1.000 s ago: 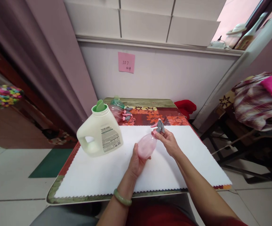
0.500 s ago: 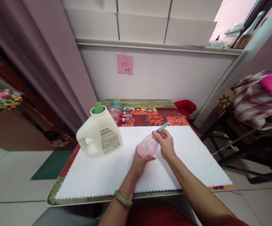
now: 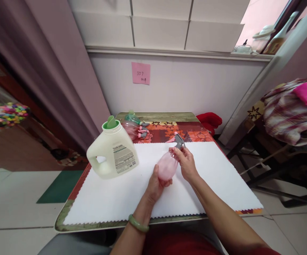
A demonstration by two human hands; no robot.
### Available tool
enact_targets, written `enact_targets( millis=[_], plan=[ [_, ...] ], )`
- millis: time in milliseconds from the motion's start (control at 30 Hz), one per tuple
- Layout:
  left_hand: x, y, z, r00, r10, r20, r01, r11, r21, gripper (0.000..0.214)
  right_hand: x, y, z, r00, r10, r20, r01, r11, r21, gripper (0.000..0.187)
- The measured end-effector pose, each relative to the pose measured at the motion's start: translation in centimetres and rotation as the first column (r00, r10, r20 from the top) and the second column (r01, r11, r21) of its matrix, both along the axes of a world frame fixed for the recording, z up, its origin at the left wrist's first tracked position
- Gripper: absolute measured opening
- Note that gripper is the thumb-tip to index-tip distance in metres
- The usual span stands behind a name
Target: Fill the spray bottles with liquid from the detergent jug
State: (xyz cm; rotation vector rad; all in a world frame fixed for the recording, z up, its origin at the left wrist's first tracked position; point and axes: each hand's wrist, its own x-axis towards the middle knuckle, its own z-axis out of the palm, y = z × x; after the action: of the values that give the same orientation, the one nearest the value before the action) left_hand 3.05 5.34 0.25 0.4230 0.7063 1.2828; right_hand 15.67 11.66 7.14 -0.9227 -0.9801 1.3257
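Observation:
A small pink spray bottle is held tilted above the white cloth. My left hand wraps its lower body from below. My right hand is closed round the bottle's neck, just under the grey and pink trigger head. A cream detergent jug with a green spout stands on the cloth's far left corner, apart from both hands.
Two more small spray bottles, one green and one pink, lie at the table's far left behind the jug. A red cloth sits past the far right corner. A chair piled with clothes stands to the right. A pink note hangs on the wall.
My right hand has been turning the trigger head on the bottle's neck; the head pointed sideways half a second ago and now stands up again. The bottle stays in my left hand.

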Motion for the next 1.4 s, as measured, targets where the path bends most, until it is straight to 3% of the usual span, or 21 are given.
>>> enact_targets(
  millis=[233, 533, 600, 667, 767, 967, 1133, 1400],
  plan=[
    [0.3, -0.4, 1.0, 0.992, 0.103, -0.069, -0.095, 0.990, 0.106, 0.061, 0.4, 0.2, -0.3, 0.998, -0.060, -0.008, 0.060, 0.998, 0.003, 0.042],
    [0.3, -0.5, 1.0, 0.981, 0.128, -0.147, -0.121, 0.991, 0.058, 0.121, -0.5, -0.3, -0.1, 0.998, -0.022, 0.057, 0.018, 0.997, 0.075, 0.039],
    [0.3, -0.4, 0.8, 0.984, 0.147, -0.097, -0.139, 0.987, 0.086, 0.114, -0.5, -0.3, -0.2, 0.998, -0.008, 0.055, 0.003, 0.997, 0.075, 0.040],
    [0.2, -0.2, 0.8, 0.992, 0.126, -0.026, -0.122, 0.987, 0.101, 0.092, -0.3, -0.2, -0.3, 0.998, 0.014, 0.055, -0.018, 0.998, 0.061, 0.042],
    [0.0, 0.0, 0.9, 0.994, 0.102, 0.033, -0.103, 0.994, 0.047, 0.078, 0.2, -0.1, -0.3, 0.996, 0.075, 0.051, -0.078, 0.996, 0.050, 0.044],
    [-0.3, -0.4, 1.1, 0.994, 0.104, -0.031, -0.103, 0.994, 0.044, 0.058, 0.6, 0.2, -0.2, 0.997, 0.056, 0.058, -0.059, 0.997, 0.053, 0.044],
    [-0.3, -0.6, 1.4, 0.980, 0.171, -0.101, -0.161, 0.982, 0.099, 0.066, 0.6, 0.2, -0.4, 0.996, -0.055, 0.066, 0.050, 0.996, 0.075, 0.042],
    [0.2, -0.7, 1.0, 0.973, 0.179, -0.145, -0.172, 0.983, 0.064, 0.086, -0.5, 0.0, -0.9, 0.961, -0.217, 0.173, 0.211, 0.976, 0.055, 0.044]
  ],
)
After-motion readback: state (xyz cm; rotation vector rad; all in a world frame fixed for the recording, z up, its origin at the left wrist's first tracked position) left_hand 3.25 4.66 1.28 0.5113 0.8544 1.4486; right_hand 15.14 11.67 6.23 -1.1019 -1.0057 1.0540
